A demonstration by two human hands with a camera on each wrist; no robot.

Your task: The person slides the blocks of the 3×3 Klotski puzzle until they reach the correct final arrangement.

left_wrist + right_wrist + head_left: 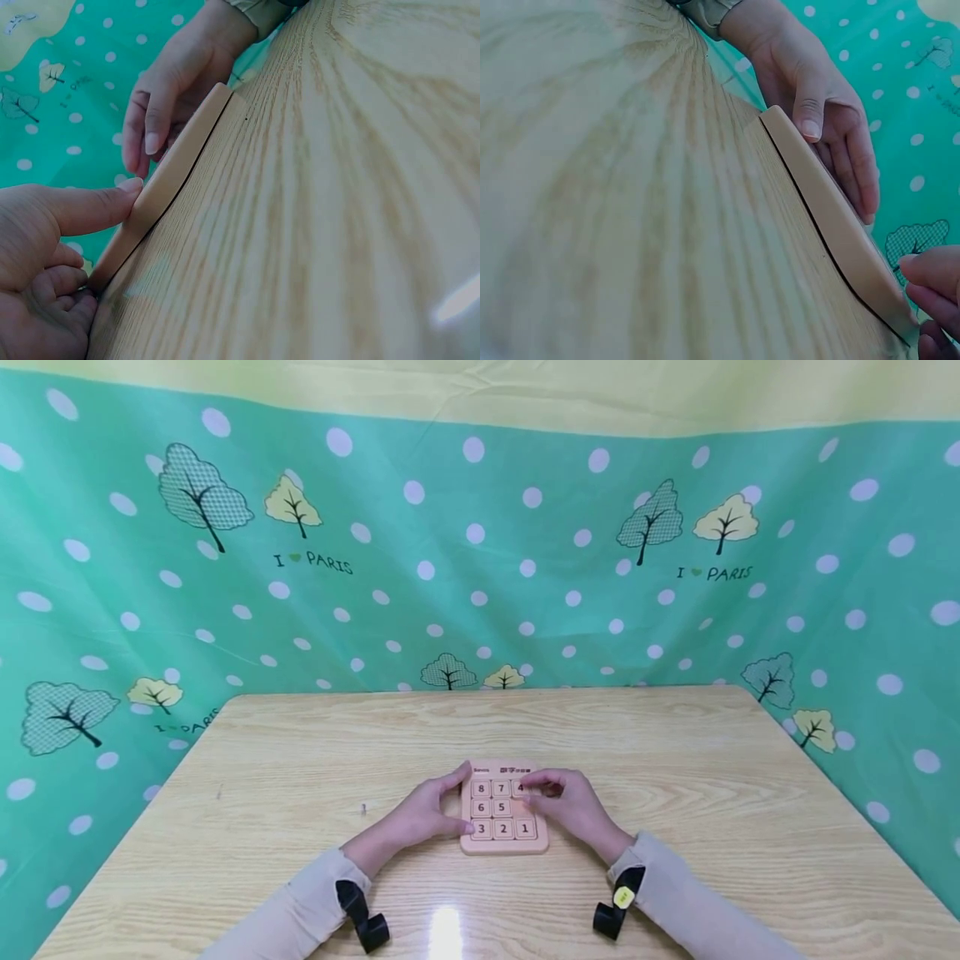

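Observation:
A pinkish sliding number puzzle lies flat on the wooden table. Its top row reads 8, 7, 4, its middle row 6, 5 and a vacant slot, its bottom row 3, 2, 1. My left hand grips the puzzle's left side, thumb by the 3 tile and forefinger at the upper corner. In the left wrist view that thumb presses the frame's edge. With its forefinger, my right hand touches the 4 tile; its thumb is over the vacant slot. Only the puzzle's edge shows in the right wrist view.
The light wooden table stretches around the puzzle on all sides. Behind it and at both sides hangs a green dotted cloth printed with trees. Black straps with small cameras sit on both sleeved wrists.

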